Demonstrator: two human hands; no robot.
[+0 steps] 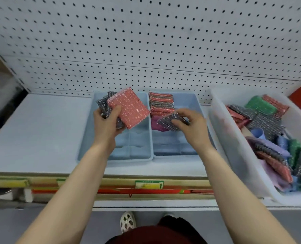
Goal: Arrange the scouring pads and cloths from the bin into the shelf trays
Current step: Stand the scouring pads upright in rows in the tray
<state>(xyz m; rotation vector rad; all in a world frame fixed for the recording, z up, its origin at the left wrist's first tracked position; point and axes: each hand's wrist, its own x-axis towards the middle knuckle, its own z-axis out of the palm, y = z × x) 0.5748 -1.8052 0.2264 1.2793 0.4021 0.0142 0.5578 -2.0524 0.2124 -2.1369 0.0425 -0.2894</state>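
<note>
Grey pads [105, 110] half hidden behind red pad [128, 110]

The bin [234, 138] runs off the right edge. The left hand [105, 122] hides part of its dark pads [103, 104]. Shelf labels [148, 184] are too blurred to read.

The left hand [107, 124] grips a red scouring pad [128, 110] with dark grey pads [103, 103] behind it, above the left tray [86, 138]. The right hand [191, 127] pinches a grey pad [170, 120] over the right tray [199, 110], beside the stacked pads [161, 103]. The bin [221, 134] of mixed pads sits on the right of the shelf [40, 131].
</note>
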